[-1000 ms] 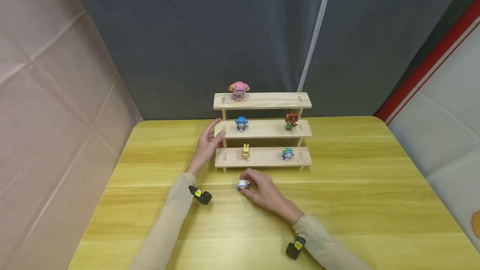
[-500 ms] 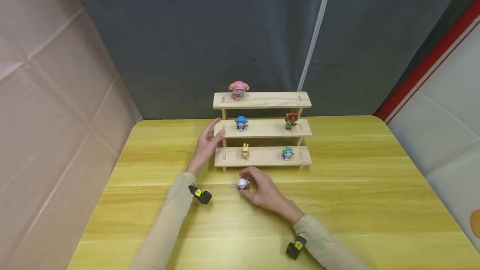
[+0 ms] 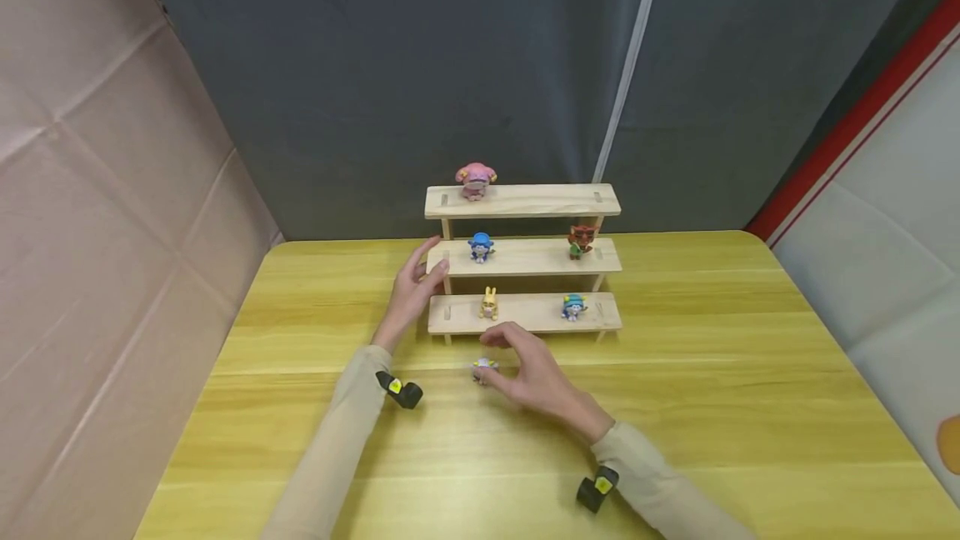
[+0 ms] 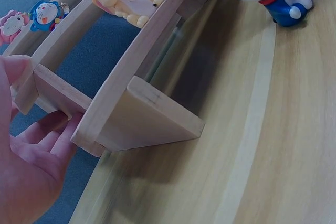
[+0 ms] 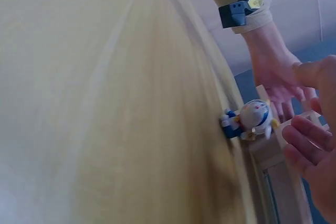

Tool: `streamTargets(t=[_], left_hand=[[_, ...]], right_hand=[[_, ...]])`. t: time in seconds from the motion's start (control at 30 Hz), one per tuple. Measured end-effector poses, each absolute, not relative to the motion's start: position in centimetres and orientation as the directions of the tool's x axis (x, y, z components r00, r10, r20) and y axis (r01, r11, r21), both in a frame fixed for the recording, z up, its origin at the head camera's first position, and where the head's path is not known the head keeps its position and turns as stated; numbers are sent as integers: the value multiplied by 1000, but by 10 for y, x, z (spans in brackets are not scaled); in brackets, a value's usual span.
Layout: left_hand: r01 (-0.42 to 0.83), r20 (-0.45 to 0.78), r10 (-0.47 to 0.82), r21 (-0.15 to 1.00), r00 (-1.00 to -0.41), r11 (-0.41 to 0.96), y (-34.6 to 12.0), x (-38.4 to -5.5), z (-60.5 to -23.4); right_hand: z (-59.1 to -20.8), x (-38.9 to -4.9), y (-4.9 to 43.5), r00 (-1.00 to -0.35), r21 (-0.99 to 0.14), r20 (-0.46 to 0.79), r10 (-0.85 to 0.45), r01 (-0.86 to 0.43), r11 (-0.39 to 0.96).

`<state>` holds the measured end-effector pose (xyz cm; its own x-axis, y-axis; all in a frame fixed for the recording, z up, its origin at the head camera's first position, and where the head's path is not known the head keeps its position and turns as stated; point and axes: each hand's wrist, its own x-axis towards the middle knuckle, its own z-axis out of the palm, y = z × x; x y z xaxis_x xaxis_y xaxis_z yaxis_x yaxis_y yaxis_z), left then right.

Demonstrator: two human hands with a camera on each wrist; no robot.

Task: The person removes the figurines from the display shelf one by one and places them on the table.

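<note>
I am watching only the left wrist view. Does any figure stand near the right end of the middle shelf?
Observer: Yes, a reddish fox figure stands there, in the head view.
Operator: And on the bottom shelf, besides the rabbit figure?
Observer: A figure in a teal hat, toward the right end.
Operator: Is the right hand gripping the white figure?
Observer: No, the right wrist view shows its thumb and fingers spread open.
</note>
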<state>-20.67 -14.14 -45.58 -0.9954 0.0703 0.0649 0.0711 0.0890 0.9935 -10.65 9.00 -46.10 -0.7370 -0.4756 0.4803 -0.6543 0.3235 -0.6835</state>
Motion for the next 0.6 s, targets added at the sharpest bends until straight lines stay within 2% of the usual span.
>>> streamTargets(t=[0.17, 0.6], left_hand=[[75, 69, 69, 993, -995, 89, -141, -206, -454], [87, 80, 72, 992, -994, 91, -141, -205, -453]], right_hand=[[-454, -110, 89, -711, -653, 522, -471, -689, 316], [-432, -122, 89, -717, -667, 537, -445, -684, 296]])
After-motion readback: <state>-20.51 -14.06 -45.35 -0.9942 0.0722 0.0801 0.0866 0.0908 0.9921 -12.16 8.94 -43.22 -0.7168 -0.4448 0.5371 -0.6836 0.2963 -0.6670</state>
